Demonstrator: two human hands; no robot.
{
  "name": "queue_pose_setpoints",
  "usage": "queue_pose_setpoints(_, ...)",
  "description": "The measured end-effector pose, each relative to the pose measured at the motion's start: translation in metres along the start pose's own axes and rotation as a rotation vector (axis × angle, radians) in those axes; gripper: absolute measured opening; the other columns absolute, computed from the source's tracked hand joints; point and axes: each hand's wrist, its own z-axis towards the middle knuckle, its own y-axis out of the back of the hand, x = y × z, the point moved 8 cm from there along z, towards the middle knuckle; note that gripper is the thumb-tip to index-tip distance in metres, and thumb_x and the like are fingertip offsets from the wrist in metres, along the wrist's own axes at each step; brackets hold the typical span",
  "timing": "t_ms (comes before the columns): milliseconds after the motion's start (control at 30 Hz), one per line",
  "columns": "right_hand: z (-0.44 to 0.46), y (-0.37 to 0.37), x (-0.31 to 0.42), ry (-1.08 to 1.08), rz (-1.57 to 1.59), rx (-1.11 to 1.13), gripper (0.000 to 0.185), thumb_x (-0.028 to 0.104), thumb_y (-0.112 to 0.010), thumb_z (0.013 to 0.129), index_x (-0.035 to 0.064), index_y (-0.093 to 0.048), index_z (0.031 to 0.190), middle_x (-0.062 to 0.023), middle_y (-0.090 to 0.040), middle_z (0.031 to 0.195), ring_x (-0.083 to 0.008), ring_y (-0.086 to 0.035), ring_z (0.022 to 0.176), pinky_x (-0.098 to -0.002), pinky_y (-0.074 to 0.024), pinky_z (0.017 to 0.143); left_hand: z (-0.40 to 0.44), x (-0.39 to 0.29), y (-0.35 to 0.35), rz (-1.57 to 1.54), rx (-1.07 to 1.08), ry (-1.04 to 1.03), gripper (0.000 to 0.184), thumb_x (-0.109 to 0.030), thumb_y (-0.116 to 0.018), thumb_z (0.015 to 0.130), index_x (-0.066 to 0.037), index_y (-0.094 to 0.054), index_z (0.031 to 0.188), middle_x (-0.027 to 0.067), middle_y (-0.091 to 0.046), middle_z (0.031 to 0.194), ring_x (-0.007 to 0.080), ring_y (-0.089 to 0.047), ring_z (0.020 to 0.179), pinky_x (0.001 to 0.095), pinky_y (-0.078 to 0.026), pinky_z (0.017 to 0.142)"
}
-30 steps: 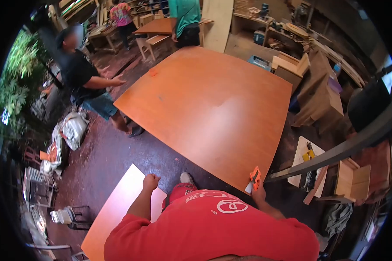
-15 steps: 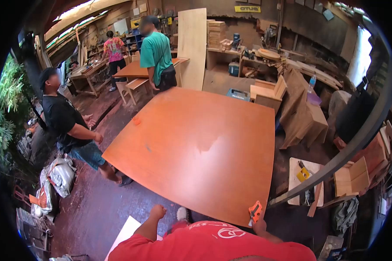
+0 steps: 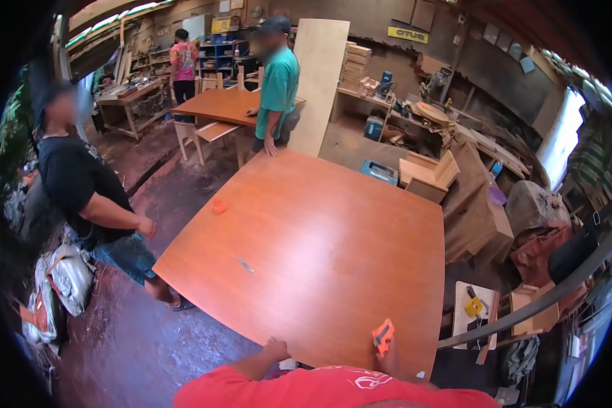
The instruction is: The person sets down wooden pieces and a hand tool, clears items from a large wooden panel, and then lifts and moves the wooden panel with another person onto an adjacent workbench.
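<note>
Well — hands (image 3: 275,349) near panel edge (image 3: 214,306), floor (image 3: 163,340) leftward.

the large panel (image 3: 347,265) looks like smooth, glossy wood, the orange tool (image 3: 385,332) like plastic.

The orange tool (image 3: 383,336) partly hides the right grip (image 3: 388,362), and the lower edge crops the red shirt (image 3: 299,389).
</note>
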Motion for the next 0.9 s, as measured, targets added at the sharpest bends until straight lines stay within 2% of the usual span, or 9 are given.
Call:
queue_pose_setpoints(67, 0.044, -0.01, 0.017, 0.073, 0.001, -0.071, 0.072, 0.018, -0.064, 0.081, 0.0064, -0.024, 0.14, -0.015, -0.045, 0.131, -0.0269, -0.051, 0.116, -0.0355, -0.0446, 0.088, -0.029, -0.022, 0.032, 0.112, 0.018, -0.004, 0.055, -0.043, -0.065, 0.074, -0.012, -0.058, 0.119, 0.0192, -0.054, 0.123, 0.0307, -0.052, 0.115, 0.0463, -0.041, 0.096)
queue_pose_setpoints(133, 0.137, -0.039, 0.03, 0.254, 1.152, 0.393, 0.058, 0.026, -0.05, 0.092, 0.0047, -0.025, 0.139, -0.0123, -0.043, 0.132, -0.0238, -0.05, 0.116, -0.0341, -0.0421, 0.093, -0.057, -0.044, 0.078, -0.057, 0.065, -0.112, 0.049, -0.047, -0.061, 0.076, -0.006, -0.066, 0.102, 0.0137, -0.066, 0.103, 0.0329, -0.061, 0.098, 0.0484, -0.038, 0.095)
queue_pose_setpoints(167, 0.144, -0.023, 0.115, 0.301, 0.891, 0.194, 0.051, 0.034, -0.036, 0.098, 0.0044, -0.026, 0.139, -0.0093, -0.043, 0.132, -0.0198, -0.046, 0.12, -0.032, -0.0373, 0.099, -0.055, -0.043, 0.073, -0.062, 0.073, -0.106, 0.049, -0.047, -0.061, 0.076, -0.006, -0.066, 0.102, 0.0137, -0.066, 0.103, 0.0329, -0.061, 0.098, 0.0484, -0.038, 0.095)
queue_pose_setpoints(233, 0.18, 0.01, 0.257, 0.691, -0.008, 0.074, 0.059, 0.001, -0.042, 0.088, 0.0008, -0.017, 0.141, -0.0136, -0.039, 0.136, -0.0218, -0.037, 0.128, -0.0334, -0.0286, 0.106, -0.038, -0.035, 0.06, 0.03, 0.252, -0.078, 0.052, -0.047, -0.061, 0.075, -0.005, -0.065, 0.105, 0.0145, -0.065, 0.106, 0.0313, -0.061, 0.101, 0.0469, -0.042, 0.092)
queue_pose_setpoints(300, 0.258, 0.036, 0.255, 0.536, 0.025, -0.055, 0.074, 0.0, -0.049, 0.082, 0.0015, -0.008, 0.143, -0.0157, -0.037, 0.138, -0.0241, -0.038, 0.127, -0.0363, -0.0289, 0.105, -0.036, -0.03, 0.067, -0.017, 0.253, -0.093, 0.051, -0.046, -0.061, 0.076, -0.005, -0.065, 0.105, 0.0145, -0.065, 0.107, 0.0304, -0.061, 0.101, 0.0455, -0.043, 0.09)
queue_pose_setpoints(333, 0.291, 0.047, 0.301, 0.713, -0.07, -0.042, 0.095, 0.004, -0.061, 0.076, 0.0055, 0.004, 0.145, -0.0172, -0.039, 0.135, -0.0203, -0.049, 0.113, -0.0327, -0.0464, 0.083, -0.036, -0.031, 0.069, -0.059, 0.269, -0.115, 0.05, -0.046, -0.061, 0.076, -0.005, -0.065, 0.104, 0.0145, -0.064, 0.108, 0.0294, -0.061, 0.102, 0.0441, -0.045, 0.088)
queue_pose_setpoints(367, 0.311, 0.062, 0.334, 0.45, -0.109, -0.049, 0.098, 0.005, -0.065, 0.075, 0.0064, 0.003, 0.145, -0.0167, -0.041, 0.134, -0.0202, -0.052, 0.109, -0.0325, -0.0476, 0.081, -0.033, -0.031, 0.07, -0.059, 0.266, -0.124, 0.05, -0.046, -0.061, 0.076, -0.005, -0.065, 0.104, 0.0145, -0.064, 0.108, 0.0294, -0.061, 0.102, 0.0441, -0.045, 0.088)
queue_pose_setpoints(433, 0.337, 0.089, 0.419, 0.612, -0.49, -0.185, 0.098, 0.014, -0.067, 0.076, 0.0074, 0.002, 0.145, -0.0194, -0.057, 0.115, -0.0293, -0.062, 0.094, -0.0352, -0.0492, 0.075, -0.026, -0.026, 0.072, -0.097, 0.296, -0.137, 0.05, -0.046, -0.061, 0.076, -0.004, -0.065, 0.104, 0.0155, -0.064, 0.109, 0.0293, -0.061, 0.102, 0.0422, -0.048, 0.085)
queue_pose_setpoints(900, 0.385, 0.11, 0.698, 0.515, -1.054, -0.299, 0.097, 0.023, -0.068, 0.075, 0.0107, -0.004, 0.146, -0.024, -0.06, 0.108, -0.0382, -0.058, 0.099, -0.0424, -0.0458, 0.084, -0.011, -0.014, 0.074, -0.181, 0.311, -0.129, 0.055, -0.048, -0.059, 0.08, -0.003, -0.061, 0.113, 0.0181, -0.059, 0.116, 0.0323, -0.057, 0.109, 0.042, -0.045, 0.091)
